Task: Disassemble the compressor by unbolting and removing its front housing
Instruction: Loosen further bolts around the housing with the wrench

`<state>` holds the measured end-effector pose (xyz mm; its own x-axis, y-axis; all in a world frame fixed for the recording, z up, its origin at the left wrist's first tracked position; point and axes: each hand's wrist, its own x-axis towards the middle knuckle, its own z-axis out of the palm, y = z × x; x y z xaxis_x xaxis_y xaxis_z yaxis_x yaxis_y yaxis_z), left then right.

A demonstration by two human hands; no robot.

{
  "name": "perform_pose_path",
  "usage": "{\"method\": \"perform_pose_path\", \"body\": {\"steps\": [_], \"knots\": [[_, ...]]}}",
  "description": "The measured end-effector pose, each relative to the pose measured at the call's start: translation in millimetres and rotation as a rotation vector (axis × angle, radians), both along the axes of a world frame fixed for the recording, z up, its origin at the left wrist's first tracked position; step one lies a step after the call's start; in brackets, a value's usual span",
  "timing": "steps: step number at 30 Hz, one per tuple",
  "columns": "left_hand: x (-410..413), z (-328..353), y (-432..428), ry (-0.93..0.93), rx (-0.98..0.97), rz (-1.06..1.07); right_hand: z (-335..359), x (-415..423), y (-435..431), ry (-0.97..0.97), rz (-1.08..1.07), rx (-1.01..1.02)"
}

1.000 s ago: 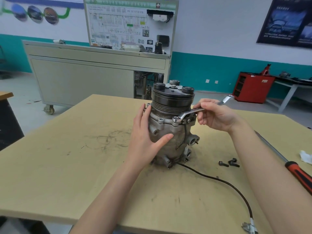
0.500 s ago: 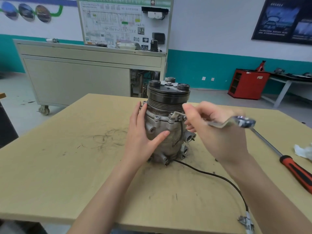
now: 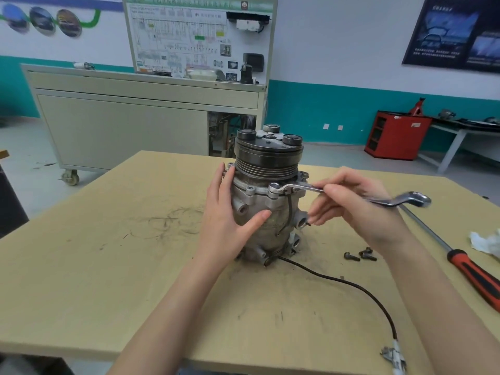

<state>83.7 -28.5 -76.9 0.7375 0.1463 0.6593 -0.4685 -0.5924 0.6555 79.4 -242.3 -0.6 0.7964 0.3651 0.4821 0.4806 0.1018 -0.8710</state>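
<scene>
Right hand (image 3: pixel 357 209) holds wrench (image 3: pixel 299 187) on upright, grimy grey compressor (image 3: pixel 266 161).

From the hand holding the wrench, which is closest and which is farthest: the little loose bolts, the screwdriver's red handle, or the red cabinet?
1. The loose bolts, on the table beside the right hand gripping the wrench.
2. The screwdriver's red handle, farther right on the table.
3. The red cabinet, on the floor by the back wall.
</scene>
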Motion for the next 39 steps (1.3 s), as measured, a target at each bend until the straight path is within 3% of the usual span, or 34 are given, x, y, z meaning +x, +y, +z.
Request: {"method": "perform_pose_path", "body": {"steps": [5, 11, 14, 17, 22, 34, 36, 39], "knots": [[0.8, -0.9, 0.7, -0.004, 0.009, 0.010, 11.8, 60.4, -11.7, 0.240, 0.247, -0.055], [-0.2, -0.3, -0.3, -0.010, 0.017, 0.013, 15.5, 67.8, -6.6, 0.218, 0.269, 0.015], [0.2, -0.8, -0.1, -0.019, 0.012, 0.018, 23.8, 44.0, -4.7, 0.103, 0.138, 0.126], [0.1, -1.0, -0.2, -0.017, 0.009, 0.010, 29.5, 8.1, 1.7, -0.113, -0.157, 0.144], [1.2, -1.6, -0.2, -0.020, 0.006, 0.015, 7.0, -37.4, 30.4, -0.423, -0.528, -0.085], [2.0, -1.5, 0.1, -0.032, 0.018, 0.032, -18.6, -50.7, 51.0, -0.713, -0.670, -0.172], [2.3, -1.6, 0.5, -0.034, 0.012, 0.029, -19.4, -48.0, 52.9, -0.651, -0.638, -0.154], [2.0, -0.8, 0.3, -0.020, 0.011, 0.021, -15.2, -30.5, 33.4, -0.253, -0.360, 0.055]]}}
